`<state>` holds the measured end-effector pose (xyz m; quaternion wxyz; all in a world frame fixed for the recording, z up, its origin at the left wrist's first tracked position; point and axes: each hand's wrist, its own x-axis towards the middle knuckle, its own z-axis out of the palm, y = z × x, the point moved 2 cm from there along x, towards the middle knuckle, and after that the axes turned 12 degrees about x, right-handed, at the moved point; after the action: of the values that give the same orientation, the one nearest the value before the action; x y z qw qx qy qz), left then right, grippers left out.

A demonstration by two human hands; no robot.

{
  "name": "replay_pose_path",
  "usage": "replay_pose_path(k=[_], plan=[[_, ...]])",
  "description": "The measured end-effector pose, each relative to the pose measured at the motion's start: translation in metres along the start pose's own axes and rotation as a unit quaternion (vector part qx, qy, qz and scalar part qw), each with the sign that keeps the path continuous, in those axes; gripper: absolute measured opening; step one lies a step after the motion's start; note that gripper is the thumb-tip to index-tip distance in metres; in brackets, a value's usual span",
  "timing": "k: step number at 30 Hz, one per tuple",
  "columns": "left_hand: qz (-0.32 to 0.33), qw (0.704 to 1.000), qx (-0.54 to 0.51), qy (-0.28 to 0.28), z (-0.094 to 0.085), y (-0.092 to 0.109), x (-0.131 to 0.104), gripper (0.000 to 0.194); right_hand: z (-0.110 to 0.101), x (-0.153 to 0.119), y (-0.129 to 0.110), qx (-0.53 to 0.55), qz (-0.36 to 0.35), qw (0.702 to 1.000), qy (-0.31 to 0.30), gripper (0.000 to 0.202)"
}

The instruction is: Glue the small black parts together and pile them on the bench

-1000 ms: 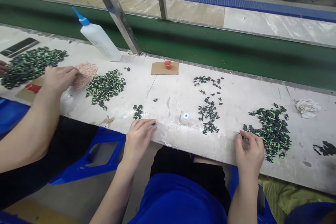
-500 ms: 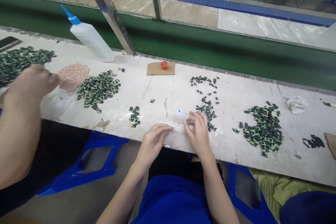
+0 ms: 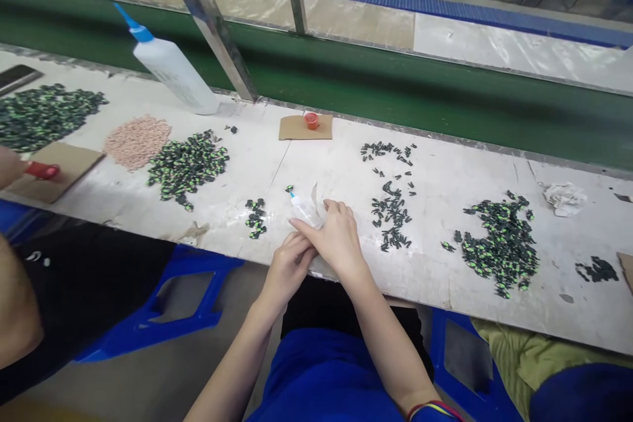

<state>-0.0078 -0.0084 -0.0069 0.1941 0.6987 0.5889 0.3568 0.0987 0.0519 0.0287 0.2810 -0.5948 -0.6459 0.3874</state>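
My right hand is closed round a small translucent squeeze bottle. The bottle is tilted, and its blue tip points up and left, close to a small black-and-green piece on the table. My left hand is just below, near the table's front edge, its fingers drawn together in a pinch. Its fingertips are partly covered by my right hand, so I cannot make out what is between them. A short column of black-and-green pieces lies to the left, and a scatter of small black parts to the right.
Black-and-green pieces form heaps at left and right, beside pink pieces. A big white bottle leans by the metal post. A red cup rests on cardboard. A co-worker's hand holds something red.
My right hand has moved left with the squeeze bottle and now overlaps my left hand. The co-worker's hand has drawn back to the left edge, revealing cardboard and a red item.
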Motion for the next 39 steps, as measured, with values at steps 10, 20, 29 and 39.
replay_pose_path(k=[10, 20, 29, 39], plan=[[-0.051, 0.998, -0.017, 0.033, -0.021, -0.002, -0.014, 0.009, -0.006, 0.005, -0.002, 0.021, -0.018, 0.999, -0.017, 0.03], [0.028, 1.0, -0.001, -0.004, 0.013, 0.011, -0.003, 0.006, -0.073, -0.069, 0.061, 0.284, -0.035, 0.95, 0.129, 0.024], [-0.012, 0.999, 0.024, -0.039, 0.013, 0.011, -0.006, 0.024, -0.071, -0.088, 0.076, 0.264, -0.058, 0.941, 0.206, 0.019], [-0.066, 0.996, 0.011, -0.063, 0.014, 0.013, -0.002, 0.018, -0.064, -0.095, 0.079, 0.199, -0.047, 0.952, 0.228, 0.021]])
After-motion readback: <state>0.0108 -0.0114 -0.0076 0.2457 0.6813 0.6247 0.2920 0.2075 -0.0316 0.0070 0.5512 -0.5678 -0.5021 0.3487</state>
